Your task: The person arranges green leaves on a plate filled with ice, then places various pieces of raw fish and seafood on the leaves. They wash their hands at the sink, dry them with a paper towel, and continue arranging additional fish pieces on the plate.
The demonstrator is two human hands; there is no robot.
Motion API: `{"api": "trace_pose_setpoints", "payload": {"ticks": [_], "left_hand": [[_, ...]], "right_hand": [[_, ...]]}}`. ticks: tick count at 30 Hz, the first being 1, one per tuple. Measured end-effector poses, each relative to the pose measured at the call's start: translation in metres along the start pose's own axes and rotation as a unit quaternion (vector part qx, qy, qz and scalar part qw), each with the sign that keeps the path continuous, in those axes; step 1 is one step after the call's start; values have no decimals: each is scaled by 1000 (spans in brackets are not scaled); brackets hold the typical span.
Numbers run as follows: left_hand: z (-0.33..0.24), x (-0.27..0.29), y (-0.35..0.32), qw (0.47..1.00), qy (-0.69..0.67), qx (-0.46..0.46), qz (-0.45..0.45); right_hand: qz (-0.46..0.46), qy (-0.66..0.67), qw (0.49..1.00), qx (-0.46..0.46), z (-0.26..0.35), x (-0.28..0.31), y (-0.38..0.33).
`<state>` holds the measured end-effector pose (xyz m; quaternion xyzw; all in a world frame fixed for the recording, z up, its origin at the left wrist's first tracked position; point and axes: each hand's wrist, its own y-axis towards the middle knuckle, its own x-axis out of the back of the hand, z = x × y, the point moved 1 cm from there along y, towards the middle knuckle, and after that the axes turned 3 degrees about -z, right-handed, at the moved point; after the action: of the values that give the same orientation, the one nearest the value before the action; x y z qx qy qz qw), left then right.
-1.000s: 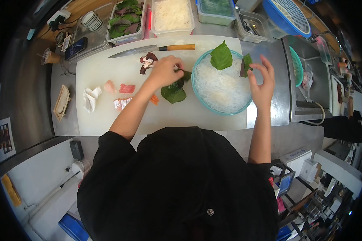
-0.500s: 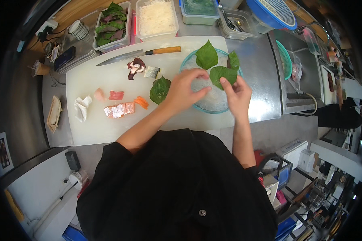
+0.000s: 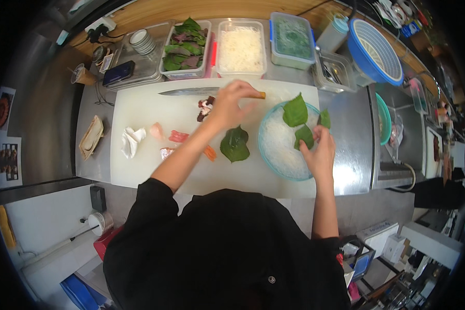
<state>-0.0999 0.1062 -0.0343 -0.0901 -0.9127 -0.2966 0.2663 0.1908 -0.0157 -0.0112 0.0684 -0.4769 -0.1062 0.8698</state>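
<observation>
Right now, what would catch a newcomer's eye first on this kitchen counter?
Probably the round blue-rimmed plate of white shredded garnish at the right end of the white cutting board, with green leaves laid on it under the right hand. The left hand reaches over the long knife at the board's far edge, near small pieces of fish.

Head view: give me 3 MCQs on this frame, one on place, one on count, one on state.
1. Where does the knife lie?
A. along the far edge of the white cutting board
B. in the blue colander
C. on the plate

2. How many green leaves rest on the round plate?
A. one
B. three
C. six

3. What is the right hand doing?
A. gripping the knife
B. hanging off the counter
C. touching a leaf on the plate

Key: 1 A, the blade lies along the board's far side. 2 B, three leaves show on the noodles. 3 C, its fingertips meet the leaf.
</observation>
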Motion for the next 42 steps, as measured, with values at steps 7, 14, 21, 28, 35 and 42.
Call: {"api": "trace_pose_setpoints", "payload": {"ticks": [7, 14, 21, 28, 35, 42], "left_hand": [[163, 114, 99, 921, 340, 138, -127], [232, 165, 120, 899, 318, 286, 97], [239, 204, 106, 948, 178, 260, 37], [195, 185, 61, 935, 318, 124, 93], [215, 203, 65, 967, 167, 190, 24], [177, 226, 105, 943, -122, 298, -86]], "right_hand": [[-164, 40, 985, 32, 9, 18, -15], [-181, 70, 978, -84, 25, 19, -38], [-168, 122, 977, -40, 52, 4, -2], [-158, 170, 973, -15, 75, -6, 12], [-148, 157, 976, -9, 70, -2, -3], [-143, 215, 966, -5, 71, -9, -10]]}}
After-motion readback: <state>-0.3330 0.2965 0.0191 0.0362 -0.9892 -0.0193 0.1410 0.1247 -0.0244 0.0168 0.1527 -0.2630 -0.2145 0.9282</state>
